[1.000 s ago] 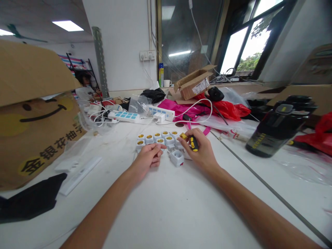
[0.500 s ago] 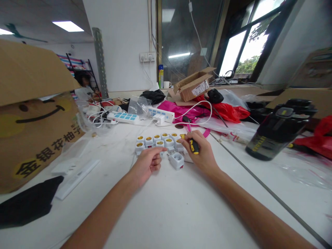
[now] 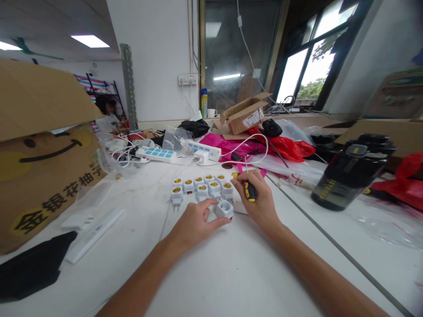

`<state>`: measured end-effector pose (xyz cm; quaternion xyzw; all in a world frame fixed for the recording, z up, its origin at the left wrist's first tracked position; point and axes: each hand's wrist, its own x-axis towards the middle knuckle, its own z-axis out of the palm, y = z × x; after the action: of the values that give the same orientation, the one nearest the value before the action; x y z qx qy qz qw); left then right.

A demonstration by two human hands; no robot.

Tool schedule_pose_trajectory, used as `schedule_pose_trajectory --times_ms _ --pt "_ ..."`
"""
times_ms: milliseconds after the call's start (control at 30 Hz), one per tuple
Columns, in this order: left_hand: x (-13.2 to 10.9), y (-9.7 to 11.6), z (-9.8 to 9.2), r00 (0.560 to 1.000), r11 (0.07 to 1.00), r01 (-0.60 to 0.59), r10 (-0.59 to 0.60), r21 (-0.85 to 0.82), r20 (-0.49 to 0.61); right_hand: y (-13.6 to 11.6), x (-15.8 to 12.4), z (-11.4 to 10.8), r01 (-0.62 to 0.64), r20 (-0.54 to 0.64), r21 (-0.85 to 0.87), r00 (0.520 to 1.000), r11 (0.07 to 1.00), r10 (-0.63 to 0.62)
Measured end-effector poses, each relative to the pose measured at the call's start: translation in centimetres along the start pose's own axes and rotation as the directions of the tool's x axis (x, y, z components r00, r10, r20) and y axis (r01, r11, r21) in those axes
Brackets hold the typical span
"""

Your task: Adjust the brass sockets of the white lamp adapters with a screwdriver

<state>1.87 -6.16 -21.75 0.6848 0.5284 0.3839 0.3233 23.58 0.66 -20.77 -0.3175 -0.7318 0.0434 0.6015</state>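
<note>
Several white plug-in lamp holders with brass-coloured liners stand grouped on the white table. In front of the group is one more lamp holder, whose opening shows white inside, with a red part on its side. Around this one my left hand spreads its thumb and index finger, the thumb at its near edge; firm contact is not clear. My right hand grips a black-and-yellow screwdriver, shaft pointing away. A small brass threaded shell also shows at the right fingertips.
Power strips with tangled white cables lie behind the lamp holders. A black bottle stands at right, near plastic bags. On the left are a large cardboard box, a white strip and a black bag. A small open carton sits at the back.
My left hand has moved right and nearer, its thumb and index finger opening around the front lamp holder. My right hand keeps the screwdriver and brass shell. The view has shifted slightly.
</note>
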Motion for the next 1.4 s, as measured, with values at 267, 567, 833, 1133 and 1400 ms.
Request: schedule_pose_trajectory --times_ms 267,567,833,1133,1400 --pt "0.3 -0.1 0.7 1.0 0.992 -0.011 0.01 0.125 0.007 0.0 -0.2 0.1 0.001 0.034 0.0 0.999 1.0 -0.001" --pt "0.1 0.5 0.8 0.995 0.988 -0.096 0.096 0.123 0.006 0.1 -0.2 0.2 0.021 0.052 0.011 0.998 1.0 -0.021" --pt "0.0 -0.2 0.0 0.969 0.946 -0.243 0.248 0.214 0.004 0.2 -0.2 -0.1 0.027 0.023 0.015 0.999 1.0 -0.027" --pt "-0.1 -0.7 -0.3 0.973 0.942 -0.23 0.215 0.243 0.087 0.1 -0.1 0.0 0.01 0.043 0.038 0.999 0.999 -0.012" --pt "-0.2 -0.2 -2.5 0.99 0.947 -0.073 0.032 0.313 0.135 -0.7 -0.2 -0.3 0.044 0.167 0.089 0.984 0.995 -0.059"
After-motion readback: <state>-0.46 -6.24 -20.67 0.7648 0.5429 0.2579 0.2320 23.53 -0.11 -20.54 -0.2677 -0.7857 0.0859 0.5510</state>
